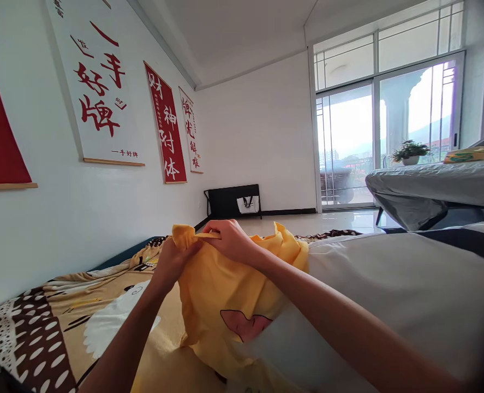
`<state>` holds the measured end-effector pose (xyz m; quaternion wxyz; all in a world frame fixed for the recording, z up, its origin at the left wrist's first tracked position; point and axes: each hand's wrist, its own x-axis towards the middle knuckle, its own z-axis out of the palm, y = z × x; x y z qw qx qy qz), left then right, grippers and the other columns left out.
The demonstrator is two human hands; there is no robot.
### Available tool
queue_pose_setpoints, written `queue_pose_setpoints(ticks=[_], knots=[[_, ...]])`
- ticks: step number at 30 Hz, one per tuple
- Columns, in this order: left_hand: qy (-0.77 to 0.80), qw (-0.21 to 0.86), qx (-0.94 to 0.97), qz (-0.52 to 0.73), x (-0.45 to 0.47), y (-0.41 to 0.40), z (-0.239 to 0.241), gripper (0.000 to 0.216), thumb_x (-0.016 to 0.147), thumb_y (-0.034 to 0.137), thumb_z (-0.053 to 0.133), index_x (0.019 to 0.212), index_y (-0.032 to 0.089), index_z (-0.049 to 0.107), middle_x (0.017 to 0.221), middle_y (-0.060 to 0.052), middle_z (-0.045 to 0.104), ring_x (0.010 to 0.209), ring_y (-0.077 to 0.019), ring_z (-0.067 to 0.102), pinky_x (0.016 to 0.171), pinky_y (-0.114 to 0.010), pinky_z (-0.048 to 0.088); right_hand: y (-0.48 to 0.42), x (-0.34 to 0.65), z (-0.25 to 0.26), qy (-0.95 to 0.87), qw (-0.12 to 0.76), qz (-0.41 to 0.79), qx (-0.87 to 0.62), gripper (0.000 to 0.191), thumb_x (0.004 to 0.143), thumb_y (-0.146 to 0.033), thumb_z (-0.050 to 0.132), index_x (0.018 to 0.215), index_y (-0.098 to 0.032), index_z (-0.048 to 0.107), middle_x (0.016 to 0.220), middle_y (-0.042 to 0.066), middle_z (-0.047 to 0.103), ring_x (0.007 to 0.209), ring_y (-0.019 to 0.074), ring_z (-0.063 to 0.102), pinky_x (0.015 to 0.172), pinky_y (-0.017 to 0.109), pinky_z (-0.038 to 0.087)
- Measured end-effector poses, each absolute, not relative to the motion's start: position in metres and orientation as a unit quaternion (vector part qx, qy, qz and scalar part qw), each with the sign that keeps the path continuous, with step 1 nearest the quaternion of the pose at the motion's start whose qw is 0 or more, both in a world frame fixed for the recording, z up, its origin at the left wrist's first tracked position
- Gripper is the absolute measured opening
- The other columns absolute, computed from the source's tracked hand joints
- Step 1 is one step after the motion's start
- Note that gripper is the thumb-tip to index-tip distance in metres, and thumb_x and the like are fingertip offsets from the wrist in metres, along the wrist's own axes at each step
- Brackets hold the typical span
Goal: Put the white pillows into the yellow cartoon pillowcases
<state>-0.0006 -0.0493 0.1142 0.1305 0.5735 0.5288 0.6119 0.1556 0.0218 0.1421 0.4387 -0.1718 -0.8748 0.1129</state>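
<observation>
A yellow cloth (225, 284) with a pink, dark-outlined print rises in loose folds in front of me. At its upper left edge, my left hand (174, 259) is closed on a bunched corner, with the thumb pressed along the fabric. Just to the right, my right hand (233, 238) pinches a narrow strip of the same edge and pulls it taut between the two hands. Smooth white fabric (348, 278) lies against the cloth on the right, partly behind my right forearm. Whether the two fabrics are joined cannot be made out.
Underneath spreads a tan blanket (160, 311) with a white cartoon figure and a brown dotted border. A black folded frame (225, 202) leans by the far wall, with a white bag (248, 204). On the right stands a table with a shiny grey cover (430, 180), holding a potted plant (411, 153).
</observation>
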Motion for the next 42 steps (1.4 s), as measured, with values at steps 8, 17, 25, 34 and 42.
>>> queue_pose_setpoints(ticks=[8, 17, 25, 34, 42], knots=[[0.505, 0.15, 0.524, 0.669, -0.011, -0.04, 0.108, 0.039, 0.056, 0.046, 0.08, 0.07, 0.014, 0.063, 0.065, -0.002, 0.063, 0.059, -0.016, 0.058, 0.05, -0.023, 0.046, 0.025, 0.182, 0.146, -0.91, 0.348, 0.045, -0.221, 0.029, 0.083, -0.026, 0.054, 0.055, -0.017, 0.049, 0.051, -0.006, 0.037, 0.055, 0.0086, 0.03, 0.054, 0.024, 0.02], [0.442, 0.263, 0.479, 0.711, -0.015, -0.035, 0.103, 0.038, 0.052, 0.039, 0.084, 0.07, 0.012, 0.066, 0.064, -0.004, 0.066, 0.055, -0.0175, 0.061, 0.05, -0.025, 0.049, 0.024, 0.194, 0.152, -0.91, 0.275, 0.024, -0.31, 0.024, 0.079, -0.025, 0.053, 0.056, -0.019, 0.054, 0.053, -0.003, 0.042, 0.054, 0.01, 0.034, 0.054, 0.025, 0.02], [0.409, 0.286, 0.517, 0.695, -0.006, -0.038, 0.101, 0.032, 0.059, 0.031, 0.079, 0.083, 0.013, 0.07, 0.072, -0.004, 0.069, 0.062, -0.0163, 0.063, 0.053, -0.022, 0.046, 0.019, 0.15, 0.134, -0.898, 0.368, 0.05, -0.236, 0.019, 0.087, -0.027, 0.049, 0.075, -0.019, 0.061, 0.073, 0.002, 0.061, 0.065, 0.0114, 0.047, 0.059, 0.023, 0.026], [0.418, 0.24, 0.534, 0.694, -0.021, -0.044, 0.104, 0.028, 0.068, 0.036, 0.065, 0.089, 0.017, 0.071, 0.083, -0.006, 0.073, 0.084, -0.023, 0.065, 0.065, -0.026, 0.047, 0.027, 0.15, 0.129, -0.876, 0.429, 0.071, -0.208, 0.015, 0.086, -0.022, 0.051, 0.076, -0.018, 0.062, 0.075, 0.0, 0.062, 0.068, 0.011, 0.047, 0.06, 0.022, 0.026], [0.451, 0.181, 0.643, 0.592, -0.012, -0.042, 0.099, 0.029, 0.067, 0.033, 0.074, 0.091, 0.018, 0.071, 0.092, -0.006, 0.07, 0.08, -0.0196, 0.062, 0.069, -0.025, 0.048, 0.024, 0.157, 0.129, -0.895, 0.398, -0.014, -0.201, 0.002, 0.076, -0.019, 0.057, 0.074, -0.019, 0.057, 0.071, -0.002, 0.059, 0.062, 0.011, 0.046, 0.057, 0.024, 0.023]])
